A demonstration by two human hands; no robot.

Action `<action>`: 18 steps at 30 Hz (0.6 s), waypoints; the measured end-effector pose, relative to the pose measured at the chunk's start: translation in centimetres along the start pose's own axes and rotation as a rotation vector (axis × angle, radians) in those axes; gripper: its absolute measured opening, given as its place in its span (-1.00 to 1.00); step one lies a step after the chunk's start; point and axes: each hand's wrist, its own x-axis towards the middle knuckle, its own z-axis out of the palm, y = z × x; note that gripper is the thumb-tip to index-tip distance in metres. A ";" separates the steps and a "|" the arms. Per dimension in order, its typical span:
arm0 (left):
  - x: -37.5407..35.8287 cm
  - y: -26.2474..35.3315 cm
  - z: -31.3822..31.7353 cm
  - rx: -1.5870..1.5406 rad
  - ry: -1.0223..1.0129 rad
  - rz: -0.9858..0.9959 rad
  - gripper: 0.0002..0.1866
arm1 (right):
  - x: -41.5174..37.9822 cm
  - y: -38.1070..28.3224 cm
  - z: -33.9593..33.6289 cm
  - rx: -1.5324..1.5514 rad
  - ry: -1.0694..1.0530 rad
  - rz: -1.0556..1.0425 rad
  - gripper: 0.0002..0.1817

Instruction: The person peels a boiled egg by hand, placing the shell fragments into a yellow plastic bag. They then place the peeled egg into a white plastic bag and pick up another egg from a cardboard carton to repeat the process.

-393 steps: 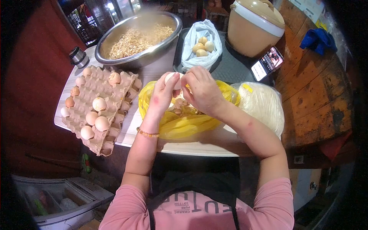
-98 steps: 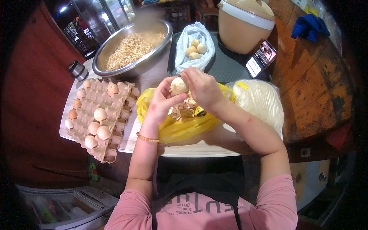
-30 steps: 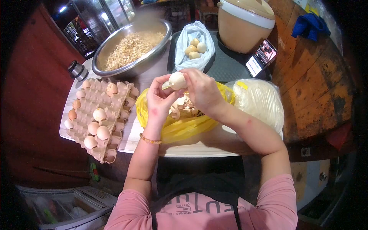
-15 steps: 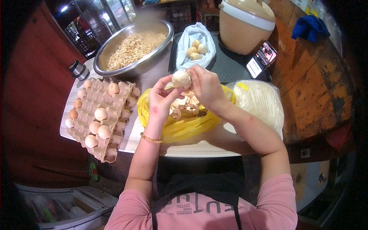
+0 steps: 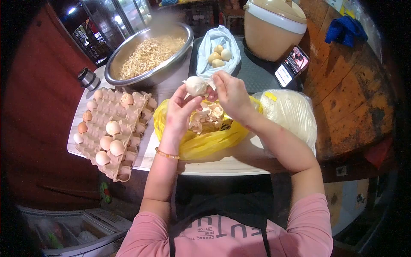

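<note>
A whitish egg [image 5: 196,86], partly peeled, sits in my left hand [image 5: 180,107], whose fingers wrap round its left and under side. My right hand [image 5: 233,96] pinches a strip of eggshell [image 5: 210,83] at the egg's right side, and the strip still seems joined to the egg. Below both hands lies a yellow plastic bag [image 5: 192,147], its mouth spread wide, with broken eggshells [image 5: 207,115] inside. To the left, a cardboard egg tray [image 5: 102,122] carries several eggs. Beyond my hands, a light plastic bag [image 5: 205,38] holds several peeled eggs [image 5: 217,55].
A steel basin [image 5: 112,77] of bean sprouts [image 5: 143,59] stands at back left beside a dark-lidded jar [image 5: 87,78]. At back right, a beige lidded bucket [image 5: 272,34] and a propped phone [image 5: 292,66] rest by a dark tray [image 5: 252,77]. A plastic-wrapped white bundle [image 5: 291,122] lies right.
My right hand has moved slightly right, drawing a strip of shell out from the egg. The egg has turned and shifted a little left in my left hand.
</note>
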 end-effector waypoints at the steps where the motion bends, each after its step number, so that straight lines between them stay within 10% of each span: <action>1: 0.0 0.1 0.1 0.000 0.001 0.000 -0.56 | -0.1 -0.2 0.0 0.000 0.000 0.000 -0.75; 10: -0.1 -0.1 -0.7 0.098 0.044 0.012 -0.69 | 0.8 0.3 -1.1 0.025 -0.047 0.091 -0.79; 12: -0.1 0.2 -0.4 0.044 0.055 0.050 -0.67 | 0.8 1.3 -0.9 -0.412 -0.101 -0.112 -0.80; 18: -0.2 0.6 -0.1 0.135 0.075 0.088 -0.66 | 0.4 1.0 -0.3 -0.268 -0.060 -0.342 -0.77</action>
